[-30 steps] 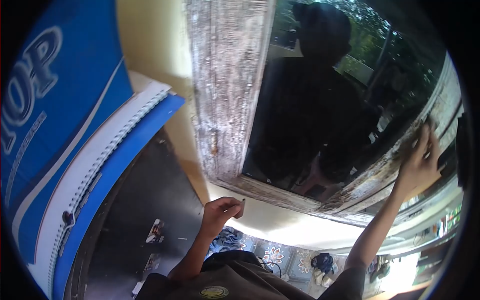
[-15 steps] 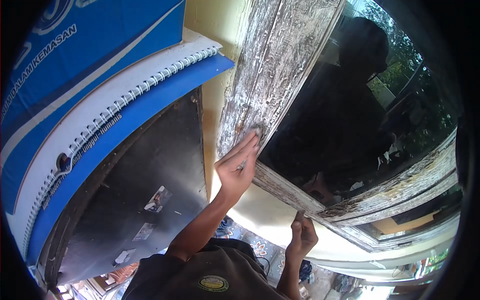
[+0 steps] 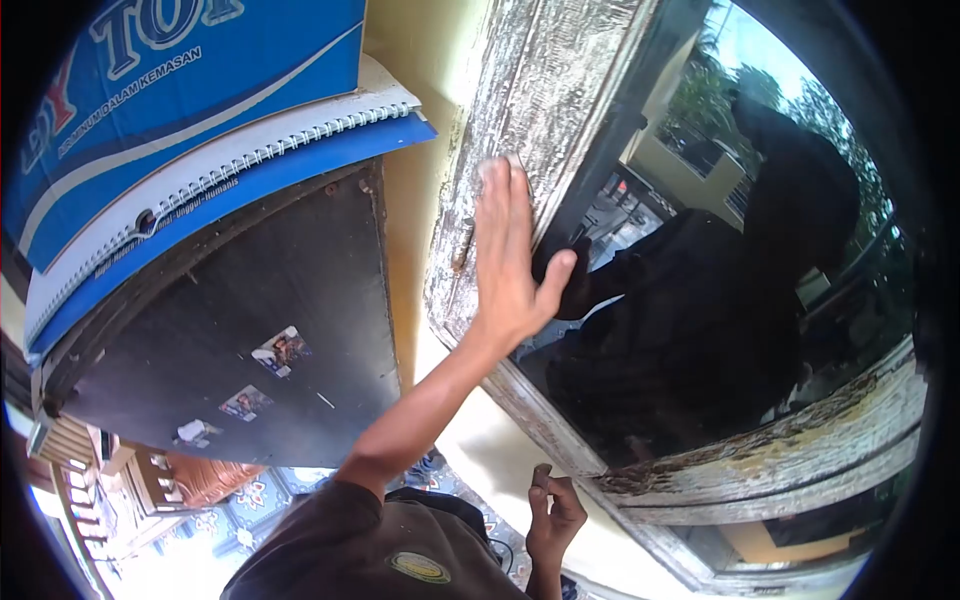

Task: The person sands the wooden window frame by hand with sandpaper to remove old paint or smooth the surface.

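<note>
One head-worn fisheye view, tilted and close to the weathered window frame, looks along the raised left arm at the glass.

Left hand raised, fingers flat against weathered, white-flaking wooden window frame, thumb spread over dark reflective glass pane. Right hand low, curled around small object, too small to identify, near lower frame rail. Blue-and-white printed cardboard box atop white spiral-bound pad and dark cabinet with stickers, left of frame. Dark silhouette reflected in glass.
</note>
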### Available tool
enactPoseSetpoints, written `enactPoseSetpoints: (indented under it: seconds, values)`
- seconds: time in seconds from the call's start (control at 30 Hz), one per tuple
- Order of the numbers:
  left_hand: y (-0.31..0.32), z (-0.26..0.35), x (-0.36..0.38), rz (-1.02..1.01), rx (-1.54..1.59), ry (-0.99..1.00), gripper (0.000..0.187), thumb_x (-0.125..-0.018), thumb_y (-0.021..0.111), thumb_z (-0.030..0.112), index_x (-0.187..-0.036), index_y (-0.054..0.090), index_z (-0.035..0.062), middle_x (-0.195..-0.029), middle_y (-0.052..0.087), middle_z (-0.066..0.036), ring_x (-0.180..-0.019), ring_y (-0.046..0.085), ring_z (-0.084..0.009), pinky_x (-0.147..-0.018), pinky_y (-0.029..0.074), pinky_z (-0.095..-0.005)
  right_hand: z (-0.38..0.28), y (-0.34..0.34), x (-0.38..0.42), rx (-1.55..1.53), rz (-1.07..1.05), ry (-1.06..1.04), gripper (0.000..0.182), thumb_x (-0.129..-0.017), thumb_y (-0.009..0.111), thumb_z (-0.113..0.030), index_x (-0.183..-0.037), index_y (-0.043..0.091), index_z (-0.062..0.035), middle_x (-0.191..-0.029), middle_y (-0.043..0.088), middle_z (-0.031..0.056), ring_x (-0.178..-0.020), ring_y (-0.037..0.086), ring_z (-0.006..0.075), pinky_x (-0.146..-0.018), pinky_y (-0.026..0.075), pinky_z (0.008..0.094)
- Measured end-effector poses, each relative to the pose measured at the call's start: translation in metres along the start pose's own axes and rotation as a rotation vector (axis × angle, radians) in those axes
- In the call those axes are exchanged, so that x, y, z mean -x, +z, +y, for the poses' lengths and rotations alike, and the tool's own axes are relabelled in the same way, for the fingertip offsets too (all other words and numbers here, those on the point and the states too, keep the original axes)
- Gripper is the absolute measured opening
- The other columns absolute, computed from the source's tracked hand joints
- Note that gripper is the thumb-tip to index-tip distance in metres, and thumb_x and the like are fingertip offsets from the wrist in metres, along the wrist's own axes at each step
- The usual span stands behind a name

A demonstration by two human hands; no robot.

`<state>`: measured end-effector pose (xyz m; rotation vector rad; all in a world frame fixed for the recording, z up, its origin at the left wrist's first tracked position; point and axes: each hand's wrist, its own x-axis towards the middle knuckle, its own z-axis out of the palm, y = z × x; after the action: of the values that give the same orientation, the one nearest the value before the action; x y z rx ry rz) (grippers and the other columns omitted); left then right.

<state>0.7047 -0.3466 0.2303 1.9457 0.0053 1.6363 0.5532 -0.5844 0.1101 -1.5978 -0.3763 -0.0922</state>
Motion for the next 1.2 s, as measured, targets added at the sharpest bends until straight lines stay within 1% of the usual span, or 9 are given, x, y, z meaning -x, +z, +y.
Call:
enactPoseSetpoints:
  seconds: [0.13,0.2,0.33,0.43,0.53,0.73,0.93,1.07,1.2]
  values:
    - [0.002,-0.004,0.02,0.003,-0.044,-0.016,0.084,-0.094,0.045,0.053,-0.149,0.02,-0.0052,-0.155,0.019,-0.028,-0.145,0.018,-0.0409,-0.116,0.014,-0.0465,0.008,-0.028,-0.019,0.059,-0.12,-0.13,0.02,-0.079,0.068,0.006,-0.098,0.068,-0.0012,-0.08,0.064,0.0081,-0.079,0.059,0.0179,-0.079,0.046,0.0306]
    - [-0.002,0.005,0.036,-0.053,-0.037,-0.05,0.088,-0.091,0.046,0.056,-0.15,0.021,-0.0041,-0.155,0.02,-0.026,-0.146,0.016,-0.0395,-0.116,0.011,-0.0504,0.009,-0.036,-0.028,0.029,-0.225,-0.138,0.02,-0.081,0.065,0.009,-0.099,0.065,-0.0001,-0.084,0.062,0.0066,-0.081,0.057,0.0151,-0.088,0.045,0.0336]
    - [0.004,0.01,-0.004,0.01,-0.072,0.004,0.092,-0.09,0.041,0.065,-0.151,0.02,-0.0018,-0.156,0.016,-0.025,-0.145,0.016,-0.0396,-0.116,0.01,-0.0502,0.016,-0.041,-0.049,-0.006,-0.357,-0.164,0.024,-0.079,0.067,0.01,-0.1,0.065,-0.0007,-0.083,0.064,0.008,-0.079,0.058,0.0163,-0.084,0.047,0.0328]
    - [0.003,0.014,0.0,-0.005,-0.102,-0.057,0.093,-0.09,0.037,0.068,-0.151,0.021,0.0002,-0.156,0.017,-0.025,-0.145,0.016,-0.0394,-0.115,0.01,-0.0524,0.015,-0.044,-0.067,-0.012,-0.518,-0.278,0.026,-0.073,0.074,0.006,-0.096,0.067,-0.0032,-0.081,0.069,0.0106,-0.072,0.061,0.0237,-0.068,0.047,0.0334]
    - [-0.001,0.016,0.033,-0.099,-0.208,-0.07,0.097,-0.087,0.036,0.073,-0.152,0.021,0.0019,-0.157,0.018,-0.024,-0.146,0.017,-0.0392,-0.114,0.012,-0.0561,0.014,-0.045,-0.081,0.007,-0.622,-0.293,0.031,-0.074,0.068,0.011,-0.102,0.065,-0.0007,-0.083,0.068,0.0119,-0.075,0.061,0.0201,-0.071,0.048,0.0307]
    - [-0.011,0.019,-0.071,-0.044,-0.096,0.083,0.092,-0.087,0.045,0.065,-0.153,0.02,0.0068,-0.158,0.016,-0.021,-0.147,0.012,-0.0368,-0.116,0.009,-0.0525,0.019,-0.024,-0.092,-0.038,-0.591,-0.261,0.028,-0.074,0.069,0.011,-0.099,0.066,-0.0008,-0.083,0.067,0.0116,-0.076,0.062,0.0208,-0.073,0.048,0.0311]
    - [-0.013,0.005,0.003,-0.118,-0.124,-0.132,0.099,-0.087,0.034,0.073,-0.151,0.019,-0.0014,-0.154,0.022,-0.027,-0.145,0.019,-0.0397,-0.115,0.013,-0.0511,0.021,0.007,-0.101,-0.079,-0.533,-0.298,0.025,-0.074,0.072,0.006,-0.098,0.066,-0.002,-0.08,0.067,0.012,-0.074,0.063,0.0241,-0.067,0.048,0.0335]
    - [-0.017,0.0,-0.057,-0.046,-0.163,-0.019,0.105,-0.083,0.041,0.073,-0.151,0.017,-0.0034,-0.154,0.02,-0.03,-0.144,0.021,-0.0427,-0.113,0.016,-0.0538,0.021,0.018,-0.101,-0.043,-0.521,-0.211,0.026,-0.075,0.073,0.005,-0.1,0.067,-0.0023,-0.087,0.071,0.0135,-0.077,0.065,0.0228,-0.07,0.05,0.0326]
    - [-0.023,0.012,-0.024,-0.136,-0.133,-0.107,0.099,-0.082,0.054,0.06,-0.151,0.02,-0.0032,-0.155,0.022,-0.027,-0.145,0.02,-0.0402,-0.114,0.015,-0.0532,0.019,0.046,-0.115,-0.043,-0.536,-0.221,0.023,-0.075,0.073,0.004,-0.097,0.069,-0.0026,-0.086,0.07,0.0123,-0.075,0.065,0.0218,-0.069,0.05,0.0316]
